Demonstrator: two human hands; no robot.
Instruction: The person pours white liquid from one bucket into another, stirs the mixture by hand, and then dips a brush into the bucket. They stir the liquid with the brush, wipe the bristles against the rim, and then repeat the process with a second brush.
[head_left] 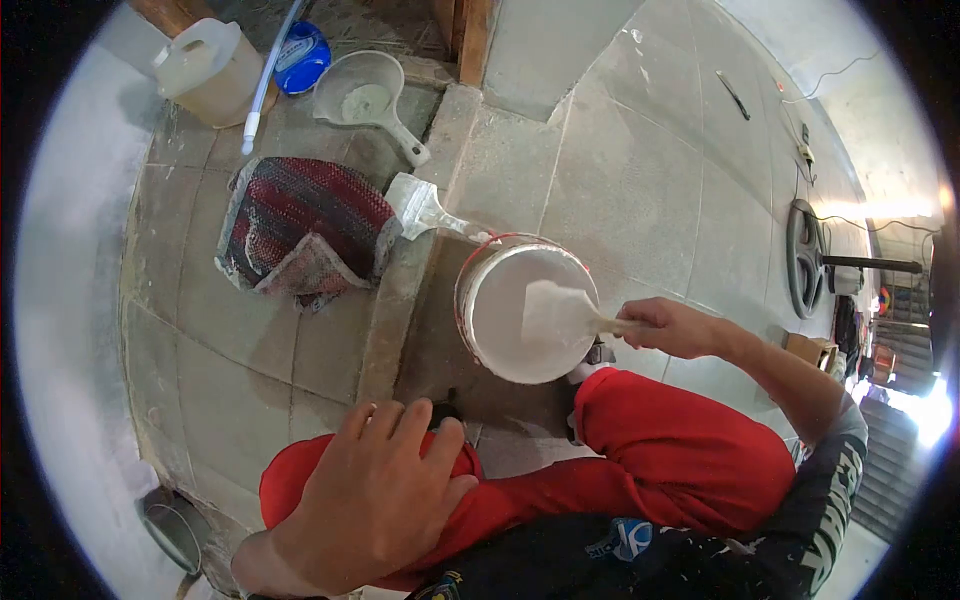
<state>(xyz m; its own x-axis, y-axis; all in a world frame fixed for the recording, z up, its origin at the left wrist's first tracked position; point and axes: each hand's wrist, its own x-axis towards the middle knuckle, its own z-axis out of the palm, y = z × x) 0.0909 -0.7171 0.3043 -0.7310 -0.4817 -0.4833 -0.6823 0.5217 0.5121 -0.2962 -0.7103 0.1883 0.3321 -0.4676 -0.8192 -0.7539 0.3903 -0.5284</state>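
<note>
My right hand (672, 328) is closed around the handle of a wide paintbrush (560, 314). The brush head is coated white and overlaps the white paint (497, 315) in a round bucket (468, 335), which has smears down its rim and side. My left hand (385, 490) rests over my red-trousered knee, holding nothing, its fingers apart and slightly bent. A second wide brush (418, 206), crusted white, lies across the raised ledge beside the bucket, its handle reaching toward the bucket rim.
A striped cloth (310, 225) lies left of the ledge (393, 310). Behind it stand a long-handled dipper (365, 88), a blue container (302, 58) and a cloudy plastic jug (215, 72). A fan (806, 258) and cords are at the far right; a dark bucket (172, 535) is lower left.
</note>
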